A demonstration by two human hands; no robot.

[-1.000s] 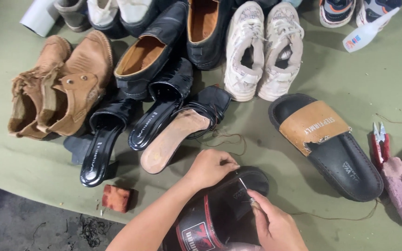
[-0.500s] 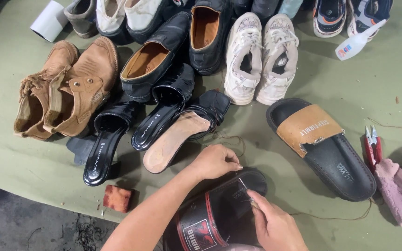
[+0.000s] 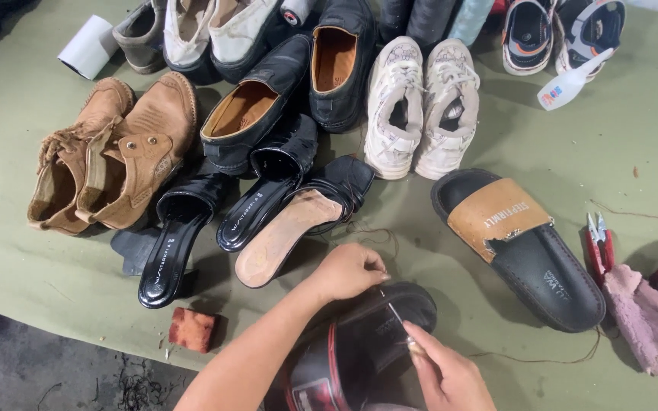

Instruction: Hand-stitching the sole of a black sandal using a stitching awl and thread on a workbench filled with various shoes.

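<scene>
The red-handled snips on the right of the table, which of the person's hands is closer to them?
Right. The right hand works at the black slide sandal, lower left of the red-handled snips. The left hand grips the sandal's far edge, further left.

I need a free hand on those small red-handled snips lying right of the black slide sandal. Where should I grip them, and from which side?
Grip the small red-handled snips around the red handles, coming from above and from the near side. They lie flat on the green table with the pale blade tips pointing away, so the handle end faces you. The black slide sandal sits left and the pink cloth just below, so space is tight.
</scene>
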